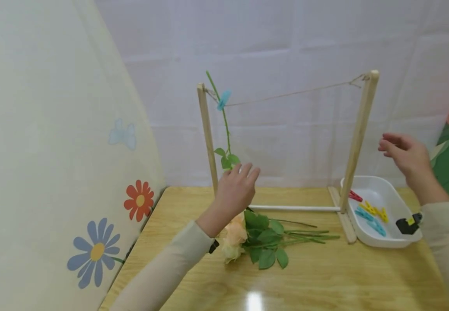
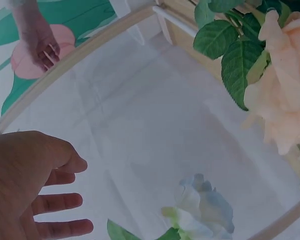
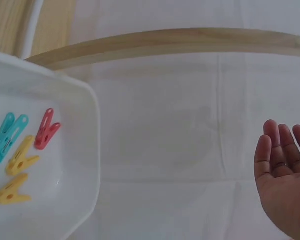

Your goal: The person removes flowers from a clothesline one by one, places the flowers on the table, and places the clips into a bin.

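From the string of a wooden frame, a rose stem hangs head down, clipped by a blue clothespin. My left hand is raised in front of it, fingers loosely extended and holding nothing; it hides the bloom in the head view. The left wrist view shows that pale bloom apart from the fingertips. My right hand, relaxed and holding nothing, hovers right of the frame's right post. Peach roses with leafy stems lie on the table, below my left hand.
A white plastic tray stands beside the frame's right foot. Inside lie red, yellow and blue clothespins, plus a black object with a yellow mark. A white rod joins the posts low down.
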`<move>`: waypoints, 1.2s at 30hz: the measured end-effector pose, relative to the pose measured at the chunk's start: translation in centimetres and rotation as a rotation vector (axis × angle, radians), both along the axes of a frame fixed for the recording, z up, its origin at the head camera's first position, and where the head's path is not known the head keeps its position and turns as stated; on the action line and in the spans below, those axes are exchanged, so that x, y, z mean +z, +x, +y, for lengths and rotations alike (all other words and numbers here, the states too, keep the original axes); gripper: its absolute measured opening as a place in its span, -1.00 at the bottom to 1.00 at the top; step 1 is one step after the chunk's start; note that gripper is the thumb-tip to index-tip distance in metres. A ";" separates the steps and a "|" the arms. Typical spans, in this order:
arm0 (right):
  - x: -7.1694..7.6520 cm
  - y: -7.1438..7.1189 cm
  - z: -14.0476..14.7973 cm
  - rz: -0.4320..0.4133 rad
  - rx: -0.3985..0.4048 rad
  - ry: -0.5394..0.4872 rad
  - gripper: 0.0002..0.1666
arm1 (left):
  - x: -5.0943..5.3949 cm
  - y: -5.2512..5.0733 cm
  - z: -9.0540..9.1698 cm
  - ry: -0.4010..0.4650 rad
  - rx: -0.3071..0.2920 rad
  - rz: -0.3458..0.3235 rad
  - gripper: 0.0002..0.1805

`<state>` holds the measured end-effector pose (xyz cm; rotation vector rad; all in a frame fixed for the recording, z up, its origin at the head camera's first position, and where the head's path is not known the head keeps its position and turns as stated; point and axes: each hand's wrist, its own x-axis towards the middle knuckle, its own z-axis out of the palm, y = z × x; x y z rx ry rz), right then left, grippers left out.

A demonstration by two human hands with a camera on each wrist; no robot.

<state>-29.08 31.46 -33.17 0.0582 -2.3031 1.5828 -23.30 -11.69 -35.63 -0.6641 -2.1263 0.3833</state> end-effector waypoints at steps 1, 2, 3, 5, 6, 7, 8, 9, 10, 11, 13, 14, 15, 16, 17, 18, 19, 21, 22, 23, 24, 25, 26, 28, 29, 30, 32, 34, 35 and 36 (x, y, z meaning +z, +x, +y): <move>0.2 0.1 -0.1 0.006 0.002 -0.005 -0.73 | 0.2 0.0 -0.1 0.006 -0.007 0.005 -0.68; 0.4 0.2 -0.2 0.012 0.005 -0.013 -0.73 | 0.4 0.0 -0.3 0.011 -0.012 0.006 -0.68; 0.5 0.3 -0.3 0.017 0.008 -0.024 -0.73 | 0.6 0.0 -0.4 0.013 -0.014 0.002 -0.68; 0.8 0.6 -0.5 0.027 0.016 -0.051 -0.73 | 0.8 0.0 -0.7 0.016 -0.016 -0.007 -0.67; 0.9 0.7 -0.7 0.033 0.023 -0.072 -0.73 | 0.9 0.0 -0.8 0.017 -0.016 -0.009 -0.67; 1.0 0.8 -0.7 0.041 0.029 -0.098 -0.73 | 1.0 -0.1 -0.9 0.020 -0.019 -0.009 -0.67; 1.0 1.0 -0.8 0.048 0.035 -0.118 -0.72 | 1.1 -0.1 -1.0 0.024 -0.023 -0.007 -0.67; 1.1 1.1 -0.9 0.057 0.047 -0.151 -0.72 | 1.2 -0.2 -1.1 0.030 -0.027 -0.006 -0.67; 1.2 1.3 -1.0 0.069 0.058 -0.180 -0.74 | 1.3 -0.2 -1.2 0.038 -0.033 -0.004 -0.67; 1.4 1.5 -1.1 0.085 0.071 -0.217 -0.75 | 1.4 -0.3 -1.3 0.045 -0.034 0.002 -0.66; 1.6 1.9 -1.2 0.115 0.100 -0.285 -0.77 | 1.8 -0.4 -1.5 0.059 -0.031 0.016 -0.66; 1.7 2.0 -1.4 0.133 0.116 -0.316 -0.79 | 2.0 -0.4 -1.6 0.067 -0.027 0.023 -0.65; 1.8 2.2 -1.5 0.159 0.136 -0.357 -0.79 | 2.2 -0.4 -1.7 0.076 -0.023 0.028 -0.64; 2.0 2.3 -1.6 0.185 0.149 -0.385 -0.79 | 2.3 -0.4 -1.8 0.084 -0.019 0.031 -0.64; 2.1 2.5 -1.8 0.212 0.156 -0.409 -0.78 | 2.5 -0.5 -1.9 0.092 -0.015 0.034 -0.63; 2.2 2.6 -1.9 0.235 0.154 -0.414 -0.77 | 2.7 -0.5 -1.9 0.101 -0.013 0.035 -0.62; 2.3 2.8 -2.0 0.264 0.156 -0.427 -0.76 | 2.8 -0.6 -2.0 0.113 -0.014 0.033 -0.61; 2.6 3.0 -2.3 0.318 0.150 -0.437 -0.74 | 3.1 -0.7 -2.1 0.142 -0.020 0.034 -0.60; 2.7 3.1 -2.4 0.339 0.147 -0.438 -0.73 | 3.2 -0.7 -2.1 0.157 -0.025 0.032 -0.60; 2.8 3.2 -2.6 0.362 0.146 -0.440 -0.73 | 3.3 -0.8 -2.2 0.174 -0.029 0.036 -0.60; 3.0 3.4 -2.7 0.380 0.152 -0.442 -0.72 | 3.4 -0.8 -2.3 0.192 -0.034 0.039 -0.60; 3.0 3.5 -2.9 0.401 0.167 -0.458 -0.72 | 3.5 -0.9 -2.3 0.213 -0.042 0.038 -0.60; 3.1 3.6 -3.0 0.417 0.179 -0.468 -0.71 | 3.5 -1.0 -2.4 0.233 -0.052 0.038 -0.60; 3.3 3.9 -3.3 0.445 0.196 -0.469 -0.70 | 3.7 -1.1 -2.6 0.274 -0.078 0.034 -0.59; 3.5 4.1 -3.4 0.455 0.199 -0.458 -0.70 | 3.8 -1.2 -2.6 0.293 -0.094 0.036 -0.59; 3.6 4.2 -3.6 0.463 0.203 -0.449 -0.69 | 3.9 -1.3 -2.7 0.312 -0.109 0.033 -0.58; 4.0 4.5 -4.0 0.477 0.209 -0.424 -0.68 | 4.1 -1.4 -2.8 0.344 -0.135 0.038 -0.57; 4.3 4.8 -4.4 0.485 0.217 -0.399 -0.67 | 4.3 -1.6 -2.9 0.375 -0.149 0.040 -0.55; 4.6 5.0 -4.7 0.490 0.225 -0.389 -0.66 | 4.4 -1.7 -2.9 0.392 -0.152 0.038 -0.55; 4.8 5.1 -4.9 0.496 0.246 -0.400 -0.66 | 4.6 -1.8 -3.0 0.412 -0.156 0.034 -0.54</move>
